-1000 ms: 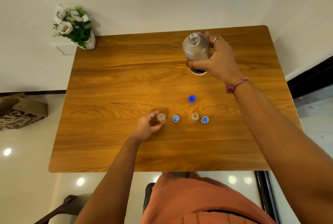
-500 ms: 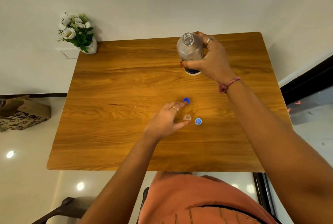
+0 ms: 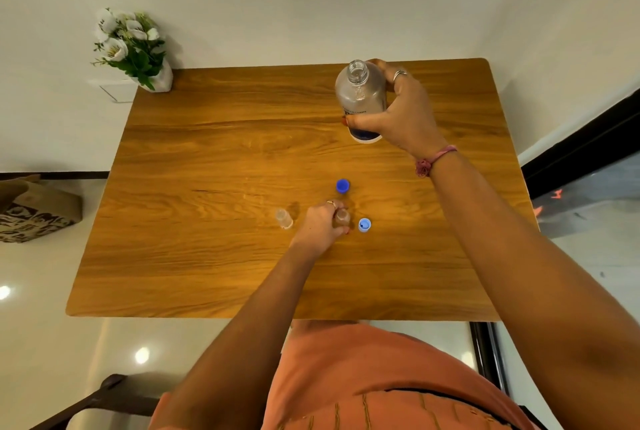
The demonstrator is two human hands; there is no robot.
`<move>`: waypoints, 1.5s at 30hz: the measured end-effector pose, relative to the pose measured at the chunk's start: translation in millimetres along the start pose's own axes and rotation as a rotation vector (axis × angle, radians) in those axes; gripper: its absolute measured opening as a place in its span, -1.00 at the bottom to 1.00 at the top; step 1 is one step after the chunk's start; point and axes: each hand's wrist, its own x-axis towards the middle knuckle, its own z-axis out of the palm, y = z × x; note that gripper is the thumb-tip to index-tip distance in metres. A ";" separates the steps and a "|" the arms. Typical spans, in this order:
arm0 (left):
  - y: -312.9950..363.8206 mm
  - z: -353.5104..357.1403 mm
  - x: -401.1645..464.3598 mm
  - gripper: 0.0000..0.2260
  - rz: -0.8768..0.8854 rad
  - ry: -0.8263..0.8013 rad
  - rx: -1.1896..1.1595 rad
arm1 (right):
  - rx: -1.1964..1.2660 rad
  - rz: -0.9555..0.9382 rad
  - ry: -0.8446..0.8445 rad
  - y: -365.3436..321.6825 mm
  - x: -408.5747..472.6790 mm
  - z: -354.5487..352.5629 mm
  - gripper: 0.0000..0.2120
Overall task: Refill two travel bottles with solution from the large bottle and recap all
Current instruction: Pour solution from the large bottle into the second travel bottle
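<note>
head view looks down on a wooden counter [image 3: 207, 159] set against a pale wall. the right hand [image 3: 398, 111] grips the large bottle [image 3: 360, 97] near the far right part of the counter, fingers and thumb wrapped round its body. the bottle is clear, uncapped, its open mouth up and leaning slightly toward the camera, with a blue-and-white base just showing below the thumb; whether the base touches the counter i cannot tell.

closer in, near the middle of the counter, the left hand [image 3: 320, 221] curls its fingers round one small travel bottle [image 3: 342, 218], which stands upright and open-topped on the wood. a ring shows on one finger of that hand. just to its right lies a light blue cap [image 3: 364, 225], hollow side up, apart from the hand. a darker blue cap [image 3: 343, 186] sits a little farther back, between the two hands but much nearer the left one. the second travel bottle [image 3: 284, 218] stands upright and uncapped just left of the left hand, not touched by it. a second small cap cannot be made out.

a pink band [image 3: 433, 161] circles the right wrist. at the far left corner of the counter a white pot of white flowers [image 3: 131, 48] stands against the wall. a patterned paper bag [image 3: 34, 211] sits on the glossy floor to the left. the person's orange shirt [image 3: 363, 388] fills the bottom edge.
</note>
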 end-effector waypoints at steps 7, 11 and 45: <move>14.5 -33.2 -13.5 -0.54 0.008 0.076 -0.512 | 0.014 0.005 0.009 0.4 0.7 -5.8 -0.18; 27.4 -68.9 -20.5 -0.60 0.093 0.059 -0.693 | 0.042 -0.008 0.025 -6.5 3.2 -10.8 -0.22; 86.3 -312.4 3.6 -0.70 0.496 0.227 -0.979 | 0.127 -0.145 0.262 -152.3 83.3 -7.5 -0.30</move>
